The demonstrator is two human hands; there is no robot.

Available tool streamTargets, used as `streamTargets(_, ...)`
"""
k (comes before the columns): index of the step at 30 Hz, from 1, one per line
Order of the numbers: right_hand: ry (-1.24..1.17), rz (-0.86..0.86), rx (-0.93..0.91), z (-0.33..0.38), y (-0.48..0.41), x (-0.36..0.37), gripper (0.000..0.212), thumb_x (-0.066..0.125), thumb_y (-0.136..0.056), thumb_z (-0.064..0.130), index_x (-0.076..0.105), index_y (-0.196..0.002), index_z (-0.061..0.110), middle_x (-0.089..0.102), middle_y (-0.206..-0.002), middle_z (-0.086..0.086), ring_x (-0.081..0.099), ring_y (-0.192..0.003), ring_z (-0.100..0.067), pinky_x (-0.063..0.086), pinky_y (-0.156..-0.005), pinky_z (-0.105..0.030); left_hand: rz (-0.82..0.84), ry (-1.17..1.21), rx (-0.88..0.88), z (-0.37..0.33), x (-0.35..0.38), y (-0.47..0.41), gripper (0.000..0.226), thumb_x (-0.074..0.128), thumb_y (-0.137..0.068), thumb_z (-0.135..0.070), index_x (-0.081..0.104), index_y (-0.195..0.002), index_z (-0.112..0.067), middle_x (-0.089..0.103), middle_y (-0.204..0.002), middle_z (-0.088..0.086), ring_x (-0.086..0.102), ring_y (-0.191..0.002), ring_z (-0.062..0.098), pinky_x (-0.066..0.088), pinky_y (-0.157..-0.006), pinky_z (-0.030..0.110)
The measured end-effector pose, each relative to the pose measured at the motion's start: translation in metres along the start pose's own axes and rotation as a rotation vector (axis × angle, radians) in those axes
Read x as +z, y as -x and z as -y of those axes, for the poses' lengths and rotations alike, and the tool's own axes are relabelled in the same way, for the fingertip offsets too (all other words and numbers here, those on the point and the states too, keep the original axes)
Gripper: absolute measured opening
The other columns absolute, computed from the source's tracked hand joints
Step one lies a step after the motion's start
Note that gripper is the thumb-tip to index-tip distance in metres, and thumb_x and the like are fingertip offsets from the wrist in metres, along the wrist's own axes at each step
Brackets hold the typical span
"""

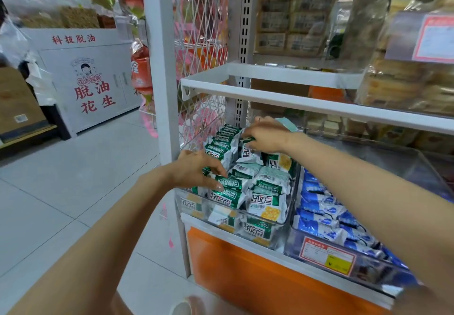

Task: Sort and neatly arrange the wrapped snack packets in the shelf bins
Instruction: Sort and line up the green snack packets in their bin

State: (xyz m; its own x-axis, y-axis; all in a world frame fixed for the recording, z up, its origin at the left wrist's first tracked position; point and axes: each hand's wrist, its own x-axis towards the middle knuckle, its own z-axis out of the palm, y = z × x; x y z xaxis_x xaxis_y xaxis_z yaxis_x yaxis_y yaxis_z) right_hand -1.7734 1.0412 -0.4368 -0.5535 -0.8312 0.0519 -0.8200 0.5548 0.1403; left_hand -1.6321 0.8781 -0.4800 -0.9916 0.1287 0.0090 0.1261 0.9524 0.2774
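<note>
**Both hands in the green-packet bin**

The green packets [265, 201] fill a clear bin [288, 224] right under both hands. Some stand in a tidy row at the back left, and the rest are tumbled at the front and right.

The left hand [196, 169] is over the front left corner of the bin. Its fingers are spread and bent downward, with the tips pressing on a front packet [231, 183]. Whether it actually grips that packet, I cannot tell.

The right hand [266, 136] is further back, beyond the left hand. Its fingers are curled and pinch the top edge of an upright packet [248, 154], which leans against the back row.

Just to the right of the right forearm sits a second clear bin [383, 278] packed with blue packets [319, 206]. It has a red-bordered price label [328, 257] on its front wall.

Above the hands runs a white shelf [294, 101], with blurred goods stacked higher up. Below the bins, toward the person, there is an orange panel [245, 278].

To the left of the left hand a white post [161, 69] rises. Well beyond it, a white stand [93, 74] with red characters sits on the tiled floor.
</note>
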Motion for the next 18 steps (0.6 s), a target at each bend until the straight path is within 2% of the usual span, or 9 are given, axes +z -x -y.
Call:
streamTargets(3, 0.121, 0.180, 0.046, -0.002, -0.013, 0.004, 0.048, 0.051, -0.093, 0.043, 0.046, -0.137, 0.025, 0.056, -0.130, -0.003, 0.044, -0.122, -0.023, 0.027, -0.103, -0.036, 0.025, 0.025, 0.017, 0.003, 0.002, -0.001, 0.032, 0.063, -0.085, -0.041, 0.060, -0.115, -0.030, 0.058, -0.117, -0.011, 0.042, -0.113, 0.007, 0.015, -0.093, 0.030)
streamTargets(5, 0.141, 0.207, 0.061, -0.002, -0.020, 0.006, 0.053, 0.057, -0.090, 0.041, 0.043, -0.139, 0.025, 0.054, -0.133, -0.002, 0.045, -0.123, -0.023, 0.026, -0.103, -0.038, 0.071, 0.112, 0.044, 0.006, 0.003, -0.002, 0.030, 0.064, -0.085, -0.040, 0.060, -0.113, -0.028, 0.058, -0.114, -0.007, 0.045, -0.110, 0.009, 0.024, -0.101, 0.035)
streamTargets(7, 0.106, 0.216, 0.082, -0.001, -0.025, 0.007, 0.058, 0.063, -0.085, 0.037, 0.042, -0.138, 0.025, 0.056, -0.130, -0.002, 0.047, -0.121, -0.022, 0.028, -0.100, -0.038, 0.086, 0.210, 0.073, 0.007, 0.003, -0.004, 0.032, 0.064, -0.083, -0.043, 0.061, -0.109, -0.025, 0.061, -0.107, -0.007, 0.051, -0.102, 0.005, 0.033, -0.103, 0.042)
streamTargets(10, 0.058, 0.220, 0.116, 0.001, -0.031, 0.008, 0.068, 0.072, -0.075, 0.034, 0.044, -0.136, 0.022, 0.056, -0.128, -0.003, 0.049, -0.117, -0.023, 0.032, -0.092, -0.036, 0.069, 0.251, 0.062, 0.004, 0.003, -0.007, 0.036, 0.060, -0.085, -0.047, 0.061, -0.113, -0.025, 0.065, -0.106, -0.009, 0.054, -0.102, 0.002, 0.028, -0.107, 0.045)
streamTargets(12, 0.028, 0.222, 0.121, 0.001, -0.031, 0.006, 0.075, 0.075, -0.074, 0.037, 0.042, -0.139, 0.020, 0.050, -0.136, -0.004, 0.045, -0.124, -0.025, 0.033, -0.098, -0.037, 0.064, 0.160, 0.068, 0.002, 0.006, -0.010, 0.030, 0.058, -0.088, -0.043, 0.063, -0.113, -0.027, 0.064, -0.109, -0.009, 0.052, -0.102, 0.003, 0.024, -0.107, 0.047)
streamTargets(14, 0.015, 0.208, 0.109, 0.002, -0.026, 0.002, 0.078, 0.075, -0.074, 0.039, 0.040, -0.141, 0.018, 0.046, -0.141, -0.005, 0.043, -0.127, -0.026, 0.032, -0.104, -0.038, 0.086, 0.113, 0.062, 0.000, 0.005, -0.011, 0.030, 0.057, -0.086, -0.049, 0.064, -0.109, -0.031, 0.064, -0.107, -0.012, 0.051, -0.102, 0.005, 0.022, -0.106, 0.048)
streamTargets(16, -0.050, 0.167, 0.101, 0.001, -0.021, 0.000, 0.080, 0.076, -0.074, 0.037, 0.038, -0.142, 0.016, 0.045, -0.142, -0.006, 0.044, -0.126, -0.026, 0.036, -0.103, -0.038, 0.114, 0.126, 0.058, -0.001, 0.004, -0.012, 0.031, 0.056, -0.084, -0.051, 0.063, -0.108, -0.033, 0.063, -0.104, -0.014, 0.052, -0.102, 0.005, 0.024, -0.104, 0.047)
streamTargets(18, -0.192, 0.114, 0.091, 0.000, -0.017, -0.003, 0.074, 0.075, -0.075, 0.032, 0.041, -0.138, 0.012, 0.050, -0.136, -0.007, 0.052, -0.114, -0.025, 0.044, -0.093, -0.036, 0.137, 0.106, 0.051, -0.005, 0.002, -0.012, 0.024, 0.057, -0.090, -0.041, 0.062, -0.111, -0.031, 0.062, -0.104, -0.014, 0.052, -0.104, 0.005, 0.021, -0.100, 0.034)
